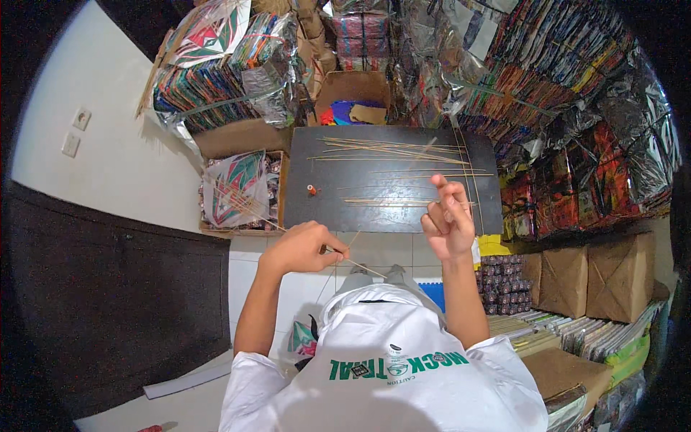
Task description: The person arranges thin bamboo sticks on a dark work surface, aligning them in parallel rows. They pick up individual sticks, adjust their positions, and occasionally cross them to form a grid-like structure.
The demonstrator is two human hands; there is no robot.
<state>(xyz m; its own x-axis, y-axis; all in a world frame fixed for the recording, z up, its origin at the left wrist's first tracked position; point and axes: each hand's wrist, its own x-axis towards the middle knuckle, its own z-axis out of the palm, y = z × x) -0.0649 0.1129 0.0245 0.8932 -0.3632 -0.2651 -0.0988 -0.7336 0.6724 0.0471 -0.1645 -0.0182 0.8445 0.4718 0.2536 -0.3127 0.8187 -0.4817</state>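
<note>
My left hand [306, 247] is closed in front of the table's near left edge, pinching thin bamboo sticks [368, 269] that cross near the fingertips. One stick runs left past a kite of white, green and red paper [237, 186] lying on an open box. Raised over the table's near right part, my right hand [450, 216] has its fingers bent and drawn together. Whatever it may hold is too fine to make out. Several loose bamboo sticks [392, 149] lie across the dark table [302, 216]. A small orange and white thread spool [312, 190] stands near its left side.
Tall plastic-wrapped stacks of folded kites [533, 65] rise behind and to the right. An open cardboard box [353, 86] sits beyond the table. Brown wrapped parcels [620, 277] and dark stacked spools [502, 284] stand at the right. A dark panel [122, 295] borders the left.
</note>
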